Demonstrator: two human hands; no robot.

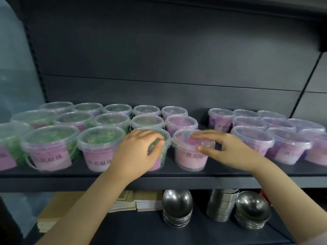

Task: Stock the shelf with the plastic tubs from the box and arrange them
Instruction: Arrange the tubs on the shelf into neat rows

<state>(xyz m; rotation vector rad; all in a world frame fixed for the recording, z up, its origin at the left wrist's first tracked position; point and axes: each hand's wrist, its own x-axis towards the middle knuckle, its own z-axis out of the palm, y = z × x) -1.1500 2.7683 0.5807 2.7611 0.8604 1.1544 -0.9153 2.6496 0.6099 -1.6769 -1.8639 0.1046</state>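
shelf (pixel 70 174): dark metal, carries the tubs about three deep, labels facing front, likely for display.
tubs (pixel 113 119): green block on the left, pink on the right; gap splits the pink back rows.
left hand (pixel 139 152): fingers curled over the lid rim of the green tub (pixel 163 157), gripping it.
right hand (pixel 228 151): fingers across the pink tub (pixel 191 160) lid, thumb on its front rim, holding it.
pair: front row, side by side, nearly touching; probably being squared into line.
box: not in view.
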